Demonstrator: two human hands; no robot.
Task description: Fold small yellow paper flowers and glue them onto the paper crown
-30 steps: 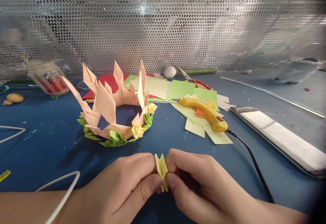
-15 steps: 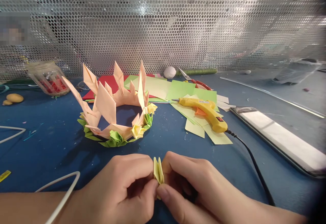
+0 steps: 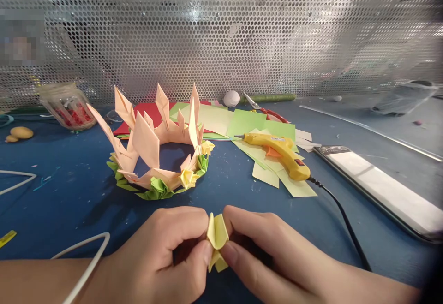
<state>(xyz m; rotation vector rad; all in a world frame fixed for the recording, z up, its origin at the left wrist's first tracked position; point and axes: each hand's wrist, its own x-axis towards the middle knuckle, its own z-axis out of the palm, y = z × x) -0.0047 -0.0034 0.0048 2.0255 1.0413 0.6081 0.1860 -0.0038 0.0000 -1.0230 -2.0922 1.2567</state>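
Note:
A small folded piece of yellow paper (image 3: pixel 218 232) is pinched between my two hands near the front of the table. My left hand (image 3: pixel 169 253) grips its left side between thumb and forefinger. On the right side, my right hand (image 3: pixel 268 253) holds it the same way. The paper's folds are spread, with flaps above and below the thumbs. Just beyond my hands stands a peach folded-paper crown (image 3: pixel 145 140), with green paper leaves (image 3: pixel 158 188) and yellow paper flowers (image 3: pixel 188 178) around its base.
A yellow glue gun (image 3: pixel 277 145) lies on green paper sheets (image 3: pixel 247 122), its black cord running forward. Right of it lies a phone (image 3: pixel 377 188). Red-handled scissors (image 3: pixel 266 110) and a tilted glass jar (image 3: pixel 67 105) sit near the perforated metal screen (image 3: pixel 221 32). A white cable (image 3: pixel 86 267) crosses my left forearm.
The yellow paper has opened out: its flaps were pressed close together and are now spread apart. My hands have stayed in nearly the same place, thumbs slightly farther apart.

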